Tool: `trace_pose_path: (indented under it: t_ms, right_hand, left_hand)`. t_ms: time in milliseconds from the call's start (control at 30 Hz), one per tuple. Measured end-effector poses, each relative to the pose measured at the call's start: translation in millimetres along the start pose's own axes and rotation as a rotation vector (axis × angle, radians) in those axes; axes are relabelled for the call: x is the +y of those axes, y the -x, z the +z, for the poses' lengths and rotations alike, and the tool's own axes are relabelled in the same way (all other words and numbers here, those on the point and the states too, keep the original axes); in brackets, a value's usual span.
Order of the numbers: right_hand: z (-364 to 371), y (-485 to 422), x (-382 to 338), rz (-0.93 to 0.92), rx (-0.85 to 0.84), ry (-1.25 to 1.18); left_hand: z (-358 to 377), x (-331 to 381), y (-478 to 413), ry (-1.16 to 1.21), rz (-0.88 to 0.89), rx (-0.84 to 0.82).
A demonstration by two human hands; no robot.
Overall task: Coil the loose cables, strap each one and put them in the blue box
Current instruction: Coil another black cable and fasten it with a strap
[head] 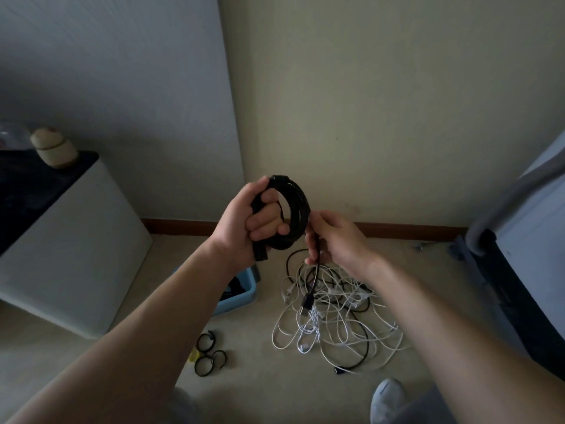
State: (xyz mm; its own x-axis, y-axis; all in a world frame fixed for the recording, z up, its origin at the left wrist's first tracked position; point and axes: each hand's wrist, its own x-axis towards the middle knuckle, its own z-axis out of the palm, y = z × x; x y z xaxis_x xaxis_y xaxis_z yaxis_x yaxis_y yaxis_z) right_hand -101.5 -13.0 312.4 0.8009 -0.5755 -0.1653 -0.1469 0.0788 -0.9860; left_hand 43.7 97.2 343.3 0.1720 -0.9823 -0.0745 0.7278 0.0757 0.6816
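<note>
Left hand (244,221) curled around a coiled black cable (295,206), right hand (336,240) beside it pinching the loose tail, blue box (241,296) on the floor (275,390) below the left hand, tangled white and black cables (330,319) below the right.

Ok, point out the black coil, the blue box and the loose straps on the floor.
black coil (298,197), head view, right arc of the loops.
blue box (241,299), head view, its right-hand wall.
loose straps (210,333), head view, top of uppermost ring.
</note>
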Motion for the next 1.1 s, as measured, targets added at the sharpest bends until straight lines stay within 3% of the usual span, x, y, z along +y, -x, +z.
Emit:
trace_pose_path:
  t_ms: [233, 400, 633, 833, 967, 1100]
  right_hand:
    - [27.5, 8.4, 5.3, 0.105, -0.076, 0.080]
    - [46.0, 17.2, -2.4, 0.085, -0.166, 0.215]
    - [54.2, 23.2, -15.2, 0.093, -0.028, -0.137]
    - [45.7, 21.1, -22.1, 0.080, -0.104, -0.323]
    - [40.3, 21.3, -22.5, -0.037, -0.130, -0.189]
    - [39.1, 20.3, -23.9, -0.210, 0.016, 0.087]
  left_hand:
    - [1.7, -1.6, -5.4, -0.022, 0.213, 0.320]
    - [6.5, -3.4, -6.8, -0.387, 0.320, 0.487]
    - [7.6, -12.0, -0.9, -0.779, 0.315, 0.489]
    - [2.5, -20.7, -3.7, -0.852, 0.272, 0.540]
    - [0.1, -22.2, -8.1, -0.771, 0.234, 0.556]
    - [-5.2, -27.5, -7.9, -0.730, 0.143, 0.507]
